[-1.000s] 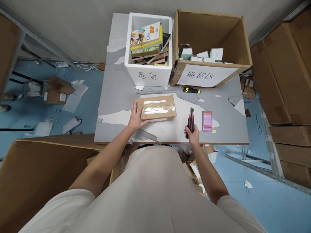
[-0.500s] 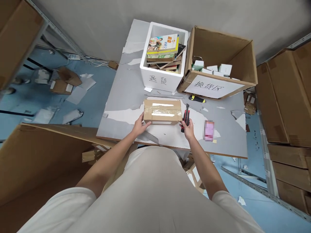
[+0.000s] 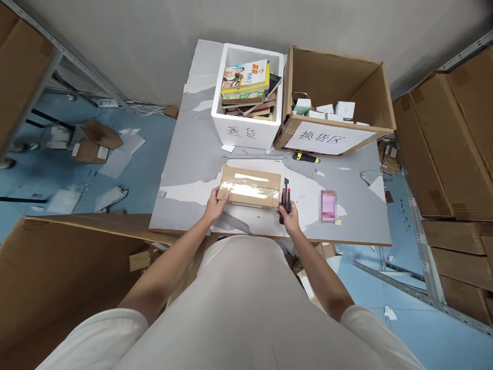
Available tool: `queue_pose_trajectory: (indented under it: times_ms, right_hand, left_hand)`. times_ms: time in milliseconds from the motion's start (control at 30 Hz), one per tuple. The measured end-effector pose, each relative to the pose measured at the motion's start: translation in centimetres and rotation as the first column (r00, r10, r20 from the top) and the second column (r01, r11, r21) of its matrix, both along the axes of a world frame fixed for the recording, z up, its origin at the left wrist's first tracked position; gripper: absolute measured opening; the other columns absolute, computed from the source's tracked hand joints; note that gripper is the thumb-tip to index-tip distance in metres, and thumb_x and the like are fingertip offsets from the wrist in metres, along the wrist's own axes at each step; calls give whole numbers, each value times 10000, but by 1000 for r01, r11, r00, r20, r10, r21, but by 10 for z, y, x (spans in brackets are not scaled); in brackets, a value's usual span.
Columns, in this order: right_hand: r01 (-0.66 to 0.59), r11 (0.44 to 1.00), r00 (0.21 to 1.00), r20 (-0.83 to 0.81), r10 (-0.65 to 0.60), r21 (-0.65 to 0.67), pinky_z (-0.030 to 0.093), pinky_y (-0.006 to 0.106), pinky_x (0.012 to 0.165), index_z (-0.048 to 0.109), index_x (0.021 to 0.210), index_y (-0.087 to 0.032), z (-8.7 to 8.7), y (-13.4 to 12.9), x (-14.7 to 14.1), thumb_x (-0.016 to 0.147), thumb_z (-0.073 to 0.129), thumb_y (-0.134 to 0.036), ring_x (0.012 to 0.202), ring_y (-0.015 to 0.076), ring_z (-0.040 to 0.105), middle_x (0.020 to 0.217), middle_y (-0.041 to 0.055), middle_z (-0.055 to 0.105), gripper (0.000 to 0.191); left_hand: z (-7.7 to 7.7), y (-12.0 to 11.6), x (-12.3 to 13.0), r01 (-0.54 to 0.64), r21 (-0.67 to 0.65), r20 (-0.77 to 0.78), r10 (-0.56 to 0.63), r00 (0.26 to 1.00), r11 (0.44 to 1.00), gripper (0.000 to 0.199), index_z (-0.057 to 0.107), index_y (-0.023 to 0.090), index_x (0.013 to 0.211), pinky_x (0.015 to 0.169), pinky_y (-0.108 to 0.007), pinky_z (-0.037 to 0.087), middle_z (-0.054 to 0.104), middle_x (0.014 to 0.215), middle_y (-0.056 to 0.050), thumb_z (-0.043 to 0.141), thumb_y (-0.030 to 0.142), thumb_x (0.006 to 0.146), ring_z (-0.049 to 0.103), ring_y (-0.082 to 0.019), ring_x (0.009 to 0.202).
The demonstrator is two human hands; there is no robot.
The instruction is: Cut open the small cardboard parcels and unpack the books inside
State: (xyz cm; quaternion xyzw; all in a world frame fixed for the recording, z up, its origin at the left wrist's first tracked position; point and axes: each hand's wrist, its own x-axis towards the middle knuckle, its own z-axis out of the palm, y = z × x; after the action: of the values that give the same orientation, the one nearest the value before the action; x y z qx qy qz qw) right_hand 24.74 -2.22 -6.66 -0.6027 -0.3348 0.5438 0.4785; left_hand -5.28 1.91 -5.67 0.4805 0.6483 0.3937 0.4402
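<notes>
A small taped cardboard box point(image 3: 250, 180) lies on the grey table, with clear tape shining along its top. My left hand point(image 3: 216, 204) grips its left end, thumb on the near corner and the other fingers partly hidden behind the side. At the box's right end is my right hand point(image 3: 289, 216), closed around a red and black box cutter point(image 3: 285, 198) that points away from me. My right fingertips are close to the box's near right corner; whether they touch it I cannot tell.
Behind the box stand a white foam box point(image 3: 246, 131) of books and a large open carton point(image 3: 335, 59) holding small white boxes. A yellow and black cutter point(image 3: 306, 158) lies before them. A blurred pink item point(image 3: 328, 206) is on the right. An open carton point(image 3: 77, 257) stands at lower left.
The small box has turned a little and tilted so that more of its taped top faces me. My view has shifted slightly; the box cutter stays in my right hand.
</notes>
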Motion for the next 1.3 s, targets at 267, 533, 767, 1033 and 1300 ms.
queue_pose_trajectory:
  times_ms: [267,533,767,1033,1300]
  right_hand:
    - [27,1000,999,-31,-27,1,546,378,844,477,1034,-225,0,-1,0,708,691,-484,939,174,637,1068,60,649,468]
    - [4,1000,965,262,1,-22,537,367,752,439,1172,-206,-4,1,19,770,572,-529,783,182,648,986,63,652,533]
    - [78,960,631,759,160,-267,375,451,1007,305,1443,-133,-33,-3,56,860,372,-284,1189,308,476,1265,189,478,606]
    - [65,922,442,839,317,-382,339,524,1011,304,1447,-88,-54,-18,54,832,457,-222,1253,382,377,1336,245,394,648]
    - [-521,847,376,919,117,105,294,485,1086,255,1464,-154,39,71,21,904,419,-479,1342,298,324,1452,184,373,668]
  left_hand:
    - [-3,-2,4,-16,10,10,16,1000,1000,646,441,187,1303,969,-420,468,551,1313,-142,597,543,787,576,-265,1149]
    - [-2,-4,5,-18,28,10,18,1000,999,639,440,195,1313,1011,-432,441,545,1329,-142,593,542,799,560,-267,1180]
    - [-7,-6,6,-5,41,11,5,1000,999,677,406,185,1362,1039,-431,417,550,1324,-142,559,561,820,555,-262,1191]
    - [6,-10,10,30,279,-345,71,936,960,695,358,172,1421,1130,-478,292,354,1485,-189,559,505,845,304,-299,1405]
    - [17,-8,14,631,315,-731,-243,637,709,367,611,210,1166,1081,-476,357,635,1240,-103,409,140,868,512,-227,1269]
